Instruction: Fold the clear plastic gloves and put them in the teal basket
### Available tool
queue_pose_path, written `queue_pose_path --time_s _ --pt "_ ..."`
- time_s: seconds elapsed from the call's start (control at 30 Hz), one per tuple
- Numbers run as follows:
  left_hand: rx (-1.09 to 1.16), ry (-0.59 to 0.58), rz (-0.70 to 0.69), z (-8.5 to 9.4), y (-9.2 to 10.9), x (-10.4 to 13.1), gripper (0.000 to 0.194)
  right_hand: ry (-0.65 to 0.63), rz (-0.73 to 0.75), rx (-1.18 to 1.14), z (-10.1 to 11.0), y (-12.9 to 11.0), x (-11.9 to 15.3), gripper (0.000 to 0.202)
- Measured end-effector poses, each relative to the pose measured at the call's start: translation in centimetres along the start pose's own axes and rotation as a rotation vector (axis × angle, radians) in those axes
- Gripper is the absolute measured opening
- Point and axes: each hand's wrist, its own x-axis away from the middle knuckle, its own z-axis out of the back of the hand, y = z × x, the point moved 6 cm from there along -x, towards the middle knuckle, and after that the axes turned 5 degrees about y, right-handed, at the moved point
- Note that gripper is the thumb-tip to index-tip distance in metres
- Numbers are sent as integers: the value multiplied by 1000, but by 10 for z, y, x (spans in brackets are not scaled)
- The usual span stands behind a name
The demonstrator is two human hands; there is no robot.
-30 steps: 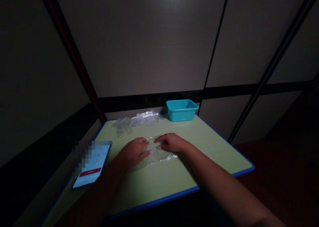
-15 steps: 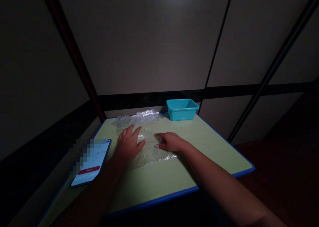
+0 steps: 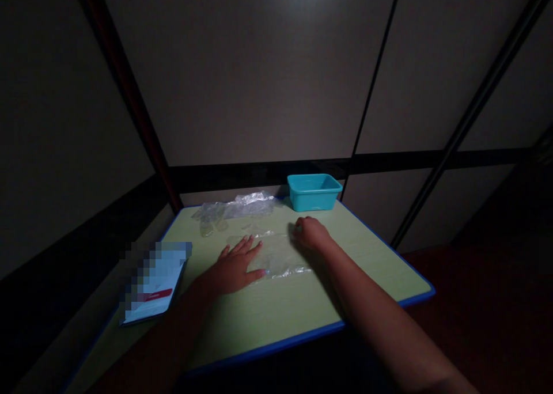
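A thin clear plastic sheet (image 3: 280,258) lies spread on the table, its creased near edge catching the light. My left hand (image 3: 237,267) rests flat on its left part, fingers spread. At the sheet's far right corner is my right hand (image 3: 313,233), its fingers curled into a pinch on the plastic; the fingertips are partly hidden. Farther back lies a crumpled heap of clear plastic (image 3: 248,207), with finger-like lobes at its left end.
A turquoise basin (image 3: 314,198) stands at the table's back right. Left of my left hand lies a phone (image 3: 158,296) with a lit screen, partly blurred. The light green table (image 3: 276,330) has a blue edge, and cabinet panels (image 3: 259,83) rise behind it.
My left hand has come nearer and right, flattening on the sheet. My right hand has moved away and right, its fingers now curled at the sheet's corner. The lobes of the heap now show.
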Motion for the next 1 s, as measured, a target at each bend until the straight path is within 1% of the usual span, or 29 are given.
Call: queue_pose_path --time_s 0.07,0.13,0.2,0.27,0.33,0.4,0.47,0.53,0.57,0.63,0.7,0.83,1.0 --pt "8 -14 5 0 -1 2 78 1 -122 26 1 15 -2 38" --pt "15 -16 6 -1 -2 3 84 2 -175 35 2 21 -3 40" --pt "23 -9 6 -1 -1 4 89 17 -180 35 3 21 -3 40" --pt "32 34 -5 2 1 4 88 55 -152 20 4 15 -2 40" --pt "40 137 -20 8 5 2 77 93 -92 -35 5 5 0 42" --pt "48 270 -32 15 8 1 61 89 11 -119 2 -7 3 49" --pt "54 371 -61 18 10 -2 47 17 162 -183 -4 -22 8 57" --pt "64 422 -108 16 11 -5 38 -115 293 -185 -14 -34 14 63" --pt "71 436 -131 15 12 -6 35 -182 326 -166 -20 -37 16 65" --pt "93 446 -160 13 11 -9 32 -280 325 -120 -27 -38 18 65" --pt "118 438 -166 12 11 -10 29 -313 277 -85 -30 -34 17 66" --pt "156 415 -168 13 12 -10 20 -324 216 -64 -31 -28 13 66" --pt "244 453 -187 25 18 -7 6 -304 190 -78 -34 -26 10 64"
